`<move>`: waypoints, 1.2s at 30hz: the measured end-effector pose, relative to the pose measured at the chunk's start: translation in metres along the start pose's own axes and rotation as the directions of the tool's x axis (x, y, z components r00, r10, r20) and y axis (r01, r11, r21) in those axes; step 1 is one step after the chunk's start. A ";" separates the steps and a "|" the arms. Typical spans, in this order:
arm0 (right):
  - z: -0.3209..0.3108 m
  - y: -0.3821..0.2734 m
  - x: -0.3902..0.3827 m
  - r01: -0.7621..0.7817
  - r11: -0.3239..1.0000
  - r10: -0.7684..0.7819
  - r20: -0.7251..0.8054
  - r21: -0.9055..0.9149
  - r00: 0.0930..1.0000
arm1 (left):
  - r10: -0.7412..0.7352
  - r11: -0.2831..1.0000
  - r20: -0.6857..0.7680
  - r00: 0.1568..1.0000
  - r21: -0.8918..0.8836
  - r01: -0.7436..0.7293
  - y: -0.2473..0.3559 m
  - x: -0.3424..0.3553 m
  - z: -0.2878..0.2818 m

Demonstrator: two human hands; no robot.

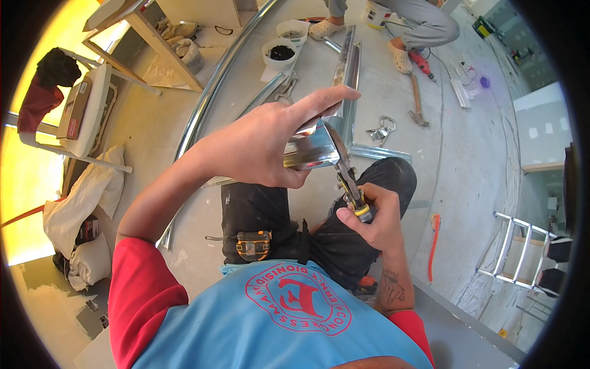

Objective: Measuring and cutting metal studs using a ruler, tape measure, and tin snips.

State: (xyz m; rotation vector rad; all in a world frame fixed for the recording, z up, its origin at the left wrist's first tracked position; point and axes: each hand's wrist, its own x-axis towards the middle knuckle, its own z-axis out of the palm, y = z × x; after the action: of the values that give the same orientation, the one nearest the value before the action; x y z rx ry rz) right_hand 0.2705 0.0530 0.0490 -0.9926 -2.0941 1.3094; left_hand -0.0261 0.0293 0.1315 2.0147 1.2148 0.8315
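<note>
My left hand (pixel 255 141) is closed round a shiny metal channel (pixel 309 149), its thumb underneath and a finger stretched along the top. In my right hand (pixel 381 215) is a pair of tin snips (pixel 350 187) with yellow on the handles. The blades reach up to the right-hand end of the channel and touch its edge; whether they have bitten through cannot be made out. Beyond my left hand, longer metal channels (pixel 348 67) lie on the floor. A locking clamp (pixel 383 127) rests to their right. A tape measure (pixel 254 245) sits by my lap.
A hammer (pixel 416 101) and two white tubs (pixel 279 54) of small parts are on the floor ahead. Another person (pixel 424 27) crouches at the far side. Long curved-looking metal lengths (pixel 212 98) run at left, near a white chair (pixel 92 104). A ladder (pixel 516 249) stands at right.
</note>
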 end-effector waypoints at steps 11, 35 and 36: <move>0.011 0.010 -0.004 0.005 0.998 -0.004 -0.027 0.055 1.000 | -0.083 0.996 0.047 0.995 -0.016 0.083 0.001 -0.005 0.000; -0.054 0.074 -0.075 -0.047 0.601 0.207 -0.098 0.798 0.974 | -0.119 0.988 0.261 0.958 0.126 0.088 0.006 0.048 -0.003; -0.066 0.082 -0.080 0.001 0.604 0.176 -0.135 0.797 0.975 | -0.123 0.965 0.332 0.935 0.260 0.034 0.000 0.063 0.000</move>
State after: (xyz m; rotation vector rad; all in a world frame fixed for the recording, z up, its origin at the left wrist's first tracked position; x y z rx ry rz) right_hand 0.3939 0.0506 0.0021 -0.7567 -1.0682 1.8477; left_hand -0.0023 0.0864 0.1435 2.1795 1.2310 0.2729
